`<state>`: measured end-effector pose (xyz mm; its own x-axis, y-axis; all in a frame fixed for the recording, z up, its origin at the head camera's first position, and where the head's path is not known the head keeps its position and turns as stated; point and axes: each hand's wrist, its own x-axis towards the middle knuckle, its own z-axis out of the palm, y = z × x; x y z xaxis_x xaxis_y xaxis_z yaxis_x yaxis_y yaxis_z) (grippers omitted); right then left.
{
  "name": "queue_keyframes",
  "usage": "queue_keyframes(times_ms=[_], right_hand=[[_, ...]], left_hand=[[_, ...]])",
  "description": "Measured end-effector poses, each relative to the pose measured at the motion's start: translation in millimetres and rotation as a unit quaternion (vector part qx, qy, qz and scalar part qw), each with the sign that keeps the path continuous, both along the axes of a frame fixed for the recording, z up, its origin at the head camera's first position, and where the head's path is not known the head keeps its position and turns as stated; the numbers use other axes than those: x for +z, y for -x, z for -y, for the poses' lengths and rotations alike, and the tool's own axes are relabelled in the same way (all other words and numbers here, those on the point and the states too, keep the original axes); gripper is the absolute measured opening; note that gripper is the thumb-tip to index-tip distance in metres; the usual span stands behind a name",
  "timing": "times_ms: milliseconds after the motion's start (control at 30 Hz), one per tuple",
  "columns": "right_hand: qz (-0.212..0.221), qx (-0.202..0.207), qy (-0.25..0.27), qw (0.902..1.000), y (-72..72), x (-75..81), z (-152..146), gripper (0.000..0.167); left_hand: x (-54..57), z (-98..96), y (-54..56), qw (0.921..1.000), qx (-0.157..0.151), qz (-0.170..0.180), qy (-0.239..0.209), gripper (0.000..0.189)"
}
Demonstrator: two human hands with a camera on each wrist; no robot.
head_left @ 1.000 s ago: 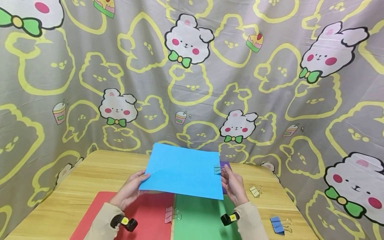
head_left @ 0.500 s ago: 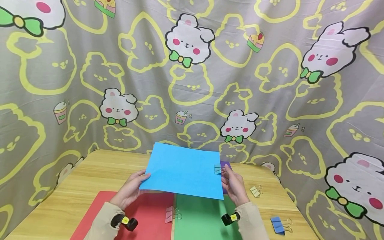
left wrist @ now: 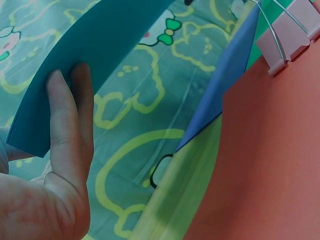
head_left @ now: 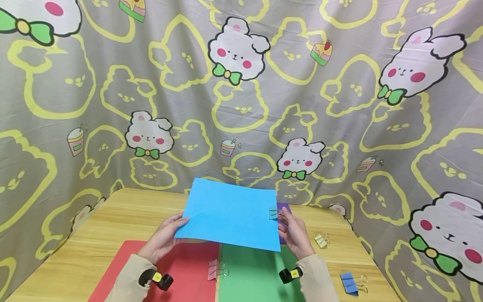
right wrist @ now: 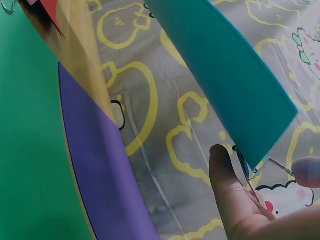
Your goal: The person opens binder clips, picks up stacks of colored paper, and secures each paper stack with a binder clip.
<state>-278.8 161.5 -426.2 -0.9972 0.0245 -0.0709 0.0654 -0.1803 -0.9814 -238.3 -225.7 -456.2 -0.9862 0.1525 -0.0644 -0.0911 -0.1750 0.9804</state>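
Observation:
A bright blue sheet of paper (head_left: 230, 214) is held up above the table, tilted toward me. My left hand (head_left: 166, 235) pinches its left edge, thumb on top; in the left wrist view, fingers (left wrist: 67, 125) press the underside of the sheet (left wrist: 105, 45). On the right edge sits a light blue binder clip (head_left: 273, 213), whose wire handles my right hand (head_left: 296, 235) grips. The right wrist view shows the clip (right wrist: 242, 161) at the sheet's corner, with a wire handle at a fingertip. Part of the clip is hidden there.
Below lie a red sheet (head_left: 188, 268) and a green sheet (head_left: 253, 272), with a pink binder clip (head_left: 213, 269) on the red one's edge. A purple sheet (head_left: 284, 207) is partly covered. A yellow clip (head_left: 320, 241) and a blue clip (head_left: 349, 284) lie at right on the wooden table (head_left: 128, 214).
The far edge of the blue sheet has risen very slightly. Both hands keep their hold, and the other sheets and clips have not moved.

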Motion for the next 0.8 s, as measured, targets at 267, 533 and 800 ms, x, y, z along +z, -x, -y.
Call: queue_keyframes(times_ms=[267,533,800], right_hand=[[0.005,0.017,0.007,0.9998,0.4,0.9,1.1,0.054],[-0.001,0.054,0.031,0.9981,-1.5,0.7,1.6,0.071],[-0.031,0.05,0.047,0.9971,-0.9,3.7,7.9,0.037]], left_hand=[[1.7,0.0,-0.2,1.0,-0.004,0.001,-0.004,0.065],[0.2,1.9,0.8,1.0,-0.009,-0.003,-0.002,0.066],[2.0,1.4,0.9,1.0,-0.008,-0.005,-0.004,0.066]])
